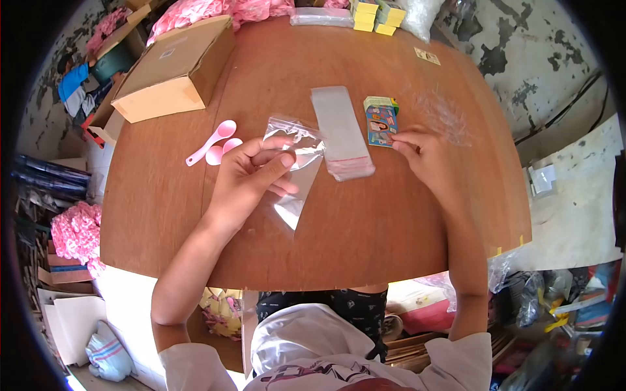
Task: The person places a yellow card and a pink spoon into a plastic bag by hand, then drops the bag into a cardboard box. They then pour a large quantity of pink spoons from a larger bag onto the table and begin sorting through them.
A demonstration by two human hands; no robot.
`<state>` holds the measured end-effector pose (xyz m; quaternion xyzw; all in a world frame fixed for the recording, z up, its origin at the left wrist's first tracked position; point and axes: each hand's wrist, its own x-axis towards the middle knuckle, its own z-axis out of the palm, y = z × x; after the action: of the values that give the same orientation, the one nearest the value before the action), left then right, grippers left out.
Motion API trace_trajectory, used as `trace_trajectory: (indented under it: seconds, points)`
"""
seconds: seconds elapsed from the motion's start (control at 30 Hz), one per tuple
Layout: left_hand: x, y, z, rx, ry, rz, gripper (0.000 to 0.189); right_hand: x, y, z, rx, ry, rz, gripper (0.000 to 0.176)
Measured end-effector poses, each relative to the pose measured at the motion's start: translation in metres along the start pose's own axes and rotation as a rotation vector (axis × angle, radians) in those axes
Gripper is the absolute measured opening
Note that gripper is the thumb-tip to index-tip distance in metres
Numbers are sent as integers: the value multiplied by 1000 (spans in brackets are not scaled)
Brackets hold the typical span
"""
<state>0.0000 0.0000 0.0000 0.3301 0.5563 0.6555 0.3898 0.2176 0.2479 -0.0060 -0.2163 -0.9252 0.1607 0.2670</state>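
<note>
We've got a clear plastic bag [295, 195] pinched between thumb and fingers of our left hand [255, 171], and our right hand [422, 153], well apart from it, has its thumb and forefinger at the printed cards [381, 125]; whether they've closed on one, we can't quite tell. Between our hands on the table [261, 260] lie stacked clear sleeves [343, 133], and there are pink spoons [212, 142] just beyond our left!

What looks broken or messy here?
The wall on the right looks damaged: its paint is patchy, with dark spots. On the table, one little card lies away from the card pile, and some clear plastic looks crumpled.
</note>
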Motion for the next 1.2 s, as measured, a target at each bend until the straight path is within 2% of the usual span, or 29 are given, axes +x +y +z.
trace_trajectory:
  seconds: [0.07,0.1,0.17,0.2,0.23,0.3,0.47,0.53,0.6,0.63,0.73,0.8,0.9,0.97,1.03,1.1,1.2]
  points:
    - [3,-2,4,40,3,-1,30,0,6,-1,110,195,4,10]
    - [1,0,2,19,9,22,30,5,-6,-7,89,192,-20,10]
    - [-3,3,2,60,-8,-35,33,3,-23,-13,281,432,14,11]
    - [-3,3,2,43,-6,-44,33,0,-41,-18,416,410,119,15]
    - [-3,1,2,38,6,-39,33,-1,-56,-21,419,401,109,15]
    - [-3,-2,2,14,-64,-3,34,-1,-79,-22,740,335,152,18]
    - [-8,5,6,45,-134,-67,31,9,-98,-10,801,182,181,20]
    - [-5,-3,4,-4,-151,35,31,13,-99,-8,782,128,178,19]
    - [-5,-4,5,4,-154,96,30,12,-96,-10,685,-122,168,17]
    - [-6,-3,5,11,-167,154,30,11,-98,-7,686,-131,162,17]
    - [-8,-5,5,129,-218,98,26,6,-97,12,678,-102,22,13]
    - [-10,-4,8,195,-260,81,23,1,-103,18,665,-100,-3,13]
    - [-6,-11,5,266,-263,142,29,-4,-106,21,643,-76,-51,12]
    - [-6,-8,2,297,-265,133,29,-5,-102,22,634,37,-88,11]
    - [-8,-4,2,325,-273,123,30,-4,-106,16,691,36,-34,10]
    - [-9,0,4,223,-274,80,26,-6,-106,13,744,43,23,10]
    - [-8,-1,5,261,-239,112,26,-11,-104,16,768,-52,53,11]
